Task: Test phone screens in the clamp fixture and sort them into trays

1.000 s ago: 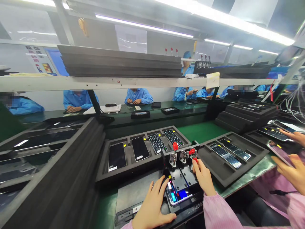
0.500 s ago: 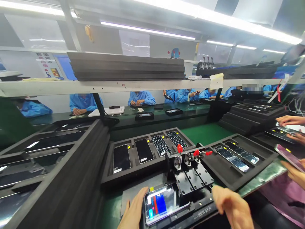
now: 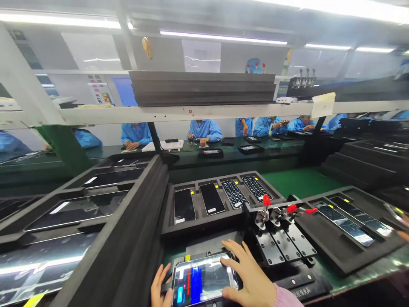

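A lit smartphone [image 3: 209, 283], its screen showing red and blue blocks, lies face up low in the head view. My left hand [image 3: 160, 288] curls round its left end, thumb and fingers closed on the edge. Over the right end comes my right hand [image 3: 251, 275], with thumb and fingertips on the phone's edges and glass. Just to the right stands a black clamp fixture [image 3: 284, 245] with three toggle clamps tipped in red. The phone sits apart from its clamp plates. A yellow tab [image 3: 187, 258] shows at the phone's upper edge.
Behind the fixture, a black foam tray [image 3: 172, 228] holds several phones. Another foam tray [image 3: 348, 260] with two phones lies right. Stacked trays [image 3: 128, 238] rise high at left. A white shelf [image 3: 223, 111] crosses above. A co-worker's hand [image 3: 403, 234] shows at far right.
The phone has moved left, out from beside the clamp plates. My right hand has come from the fixture's right side onto the phone. The view has turned left.
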Demonstrator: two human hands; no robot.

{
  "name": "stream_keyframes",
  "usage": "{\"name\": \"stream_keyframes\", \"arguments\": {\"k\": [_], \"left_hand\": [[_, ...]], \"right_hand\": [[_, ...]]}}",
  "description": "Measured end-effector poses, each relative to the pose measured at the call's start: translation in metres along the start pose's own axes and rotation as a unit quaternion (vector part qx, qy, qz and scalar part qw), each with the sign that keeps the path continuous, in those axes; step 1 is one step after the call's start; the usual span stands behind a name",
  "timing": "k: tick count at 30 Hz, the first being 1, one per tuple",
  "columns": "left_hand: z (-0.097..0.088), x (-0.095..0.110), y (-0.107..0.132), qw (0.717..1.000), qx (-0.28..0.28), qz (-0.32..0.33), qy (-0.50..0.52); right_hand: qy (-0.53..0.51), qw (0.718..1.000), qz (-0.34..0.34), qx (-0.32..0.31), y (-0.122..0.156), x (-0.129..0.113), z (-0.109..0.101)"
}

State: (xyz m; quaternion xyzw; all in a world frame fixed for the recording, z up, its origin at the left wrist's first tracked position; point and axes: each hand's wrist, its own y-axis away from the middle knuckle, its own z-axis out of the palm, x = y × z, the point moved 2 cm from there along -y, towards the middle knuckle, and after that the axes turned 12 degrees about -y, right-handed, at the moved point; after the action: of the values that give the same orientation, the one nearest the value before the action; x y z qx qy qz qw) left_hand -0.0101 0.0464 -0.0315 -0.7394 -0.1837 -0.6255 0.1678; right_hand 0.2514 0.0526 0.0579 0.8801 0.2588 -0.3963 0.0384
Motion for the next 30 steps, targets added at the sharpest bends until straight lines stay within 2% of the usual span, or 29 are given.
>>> {"name": "stream_keyframes", "arguments": {"k": [4, 6, 11, 21, 23, 27, 28, 30], "left_hand": [[-0.002, 0.008, 0.005, 1.000, -0.010, 0.006, -0.008], [-0.003, 0.010, 0.006, 1.000, -0.021, 0.003, -0.013], [-0.002, 0.010, 0.008, 1.000, -0.012, 0.004, -0.014], [0.000, 0.015, 0.012, 0.998, -0.008, -0.002, -0.059], [0.001, 0.013, 0.013, 0.998, -0.009, -0.009, -0.060], [0.002, 0.012, 0.013, 0.998, -0.003, 0.004, -0.059], [0.002, 0.013, 0.013, 0.998, -0.001, 0.007, -0.057], [0.002, 0.015, 0.013, 0.999, -0.002, 0.006, -0.050]], "right_hand": [[-0.065, 0.994, 0.032, 0.081, 0.002, 0.004, 0.000], [-0.099, 0.989, 0.064, 0.093, 0.000, 0.008, 0.000], [-0.090, 0.992, 0.080, 0.031, -0.011, 0.013, 0.004], [-0.058, 0.994, 0.093, -0.015, -0.014, 0.011, 0.006], [-0.083, 0.992, 0.093, -0.007, -0.015, 0.010, 0.004], [-0.141, 0.986, 0.061, 0.068, -0.023, -0.006, 0.002], [-0.140, 0.988, 0.043, 0.055, -0.026, -0.013, 0.004], [-0.120, 0.992, 0.004, -0.036, -0.034, -0.028, 0.011]]}}
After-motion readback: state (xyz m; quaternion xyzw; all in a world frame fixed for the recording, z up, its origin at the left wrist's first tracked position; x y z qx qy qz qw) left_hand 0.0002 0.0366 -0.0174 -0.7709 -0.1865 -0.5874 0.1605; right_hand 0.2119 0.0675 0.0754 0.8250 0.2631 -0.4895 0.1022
